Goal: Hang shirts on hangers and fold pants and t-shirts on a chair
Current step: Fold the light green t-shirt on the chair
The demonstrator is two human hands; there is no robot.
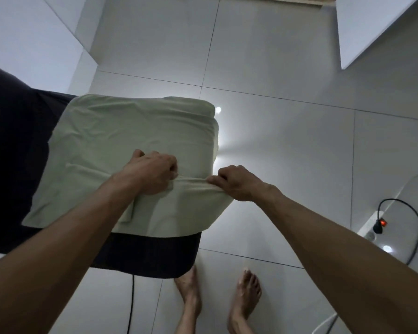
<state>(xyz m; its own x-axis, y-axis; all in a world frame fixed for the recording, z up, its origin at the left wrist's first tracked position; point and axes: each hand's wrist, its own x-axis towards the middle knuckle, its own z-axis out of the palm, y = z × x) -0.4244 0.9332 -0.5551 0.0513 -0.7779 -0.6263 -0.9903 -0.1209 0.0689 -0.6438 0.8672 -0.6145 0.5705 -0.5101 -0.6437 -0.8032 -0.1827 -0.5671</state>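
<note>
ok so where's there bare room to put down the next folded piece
Bare dark surface shows left of the pale green garment, and a dark strip lies between its near edge and the feet. The tiled floor to the right is open. It is crowded where the left hand and right hand pinch the fold.

I am seeing one pale green garment [135, 141] spread over one dark cloth [17, 153]. I am using two hands, my left hand [150, 174] and my right hand [237, 182], and both are pinching the garment. My two bare feet [191, 295] are standing on the floor [275, 68]. One power strip [372, 226] is lying there, with one black plug [378, 229] in it.
</note>
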